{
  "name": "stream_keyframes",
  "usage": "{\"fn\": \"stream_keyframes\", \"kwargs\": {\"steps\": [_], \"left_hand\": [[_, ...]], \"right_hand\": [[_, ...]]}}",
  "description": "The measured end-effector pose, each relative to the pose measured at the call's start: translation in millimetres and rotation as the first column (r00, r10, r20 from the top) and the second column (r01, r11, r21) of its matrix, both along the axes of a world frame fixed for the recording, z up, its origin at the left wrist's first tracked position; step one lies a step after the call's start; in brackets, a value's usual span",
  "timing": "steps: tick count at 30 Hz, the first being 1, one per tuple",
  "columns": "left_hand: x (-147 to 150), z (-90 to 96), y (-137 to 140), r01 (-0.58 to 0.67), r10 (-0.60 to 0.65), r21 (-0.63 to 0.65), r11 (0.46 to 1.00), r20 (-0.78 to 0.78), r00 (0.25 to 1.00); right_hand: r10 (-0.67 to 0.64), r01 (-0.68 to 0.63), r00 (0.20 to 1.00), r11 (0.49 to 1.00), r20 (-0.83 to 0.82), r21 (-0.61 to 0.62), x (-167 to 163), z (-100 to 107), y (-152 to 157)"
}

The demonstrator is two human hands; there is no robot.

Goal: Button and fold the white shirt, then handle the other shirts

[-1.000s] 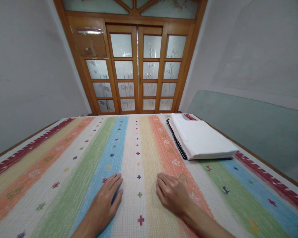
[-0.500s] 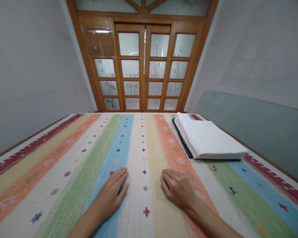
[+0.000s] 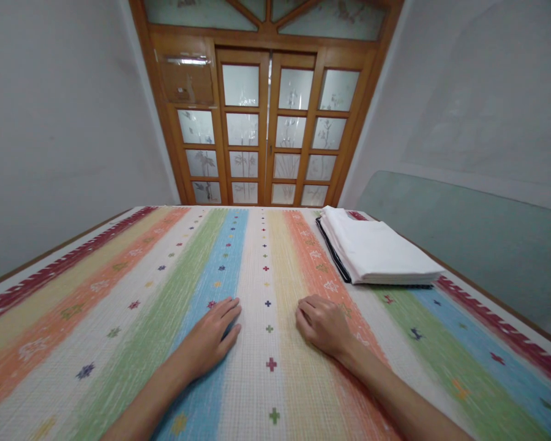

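My left hand (image 3: 212, 335) lies palm down on the striped, multicoloured cloth (image 3: 133, 361), over its blue stripe. Its fingers are stretched out, the thumb a little apart, and nothing is in it. Across the white middle band, my right hand (image 3: 325, 326) rests on the yellow and orange stripes with its fingers curled under; I see nothing held in it. Beyond it to the right sits a folded white cloth (image 3: 386, 251) in several layers. Under that stack a black edge (image 3: 334, 252) of another folded piece shows. Neither hand touches the stack.
The striped cloth covers a wide flat surface with a brown edge along both sides. A pale green panel (image 3: 468, 245) stands along the right side. Wooden doors with glass panes (image 3: 242, 130) close off the far end, between grey-white walls (image 3: 64, 122).
The view has tilted slightly, so the hands and the white stack appear a little higher in the picture. Both hands keep the same pose on the striped cloth.
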State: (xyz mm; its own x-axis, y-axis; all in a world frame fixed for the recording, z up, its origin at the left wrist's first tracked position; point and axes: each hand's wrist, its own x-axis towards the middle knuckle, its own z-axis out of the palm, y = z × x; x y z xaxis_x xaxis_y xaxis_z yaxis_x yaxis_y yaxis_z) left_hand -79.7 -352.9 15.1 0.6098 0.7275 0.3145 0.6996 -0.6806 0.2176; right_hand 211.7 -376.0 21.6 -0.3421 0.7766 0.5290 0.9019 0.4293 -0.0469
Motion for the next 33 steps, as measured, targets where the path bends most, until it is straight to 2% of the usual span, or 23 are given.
{"fn": "stream_keyframes", "kwargs": {"steps": [9, 14, 25, 33], "left_hand": [[2, -5.3, 5, -0.003, 0.002, 0.020, 1.000, 0.059, 0.998], [2, -6.9, 10, -0.051, 0.045, 0.050, 0.997, 0.108, 0.993], [-10, -9.1, 22, -0.177, 0.136, 0.260, 0.949, 0.167, 0.977], [-13, -8.0, 29, -0.166, 0.110, 0.340, 0.926, 0.180, 0.978]], "right_hand": [[-0.074, 0.075, 0.997, 0.997, 0.020, -0.020, -4, 3, -2], [-0.107, 0.108, 0.994, 0.994, 0.035, -0.033, -3, 2, -2], [-0.114, 0.119, 0.990, 0.991, 0.077, -0.062, -2, 4, -1], [-0.139, 0.144, 0.982, 0.989, 0.125, -0.039, -6, 6, -1]]}}
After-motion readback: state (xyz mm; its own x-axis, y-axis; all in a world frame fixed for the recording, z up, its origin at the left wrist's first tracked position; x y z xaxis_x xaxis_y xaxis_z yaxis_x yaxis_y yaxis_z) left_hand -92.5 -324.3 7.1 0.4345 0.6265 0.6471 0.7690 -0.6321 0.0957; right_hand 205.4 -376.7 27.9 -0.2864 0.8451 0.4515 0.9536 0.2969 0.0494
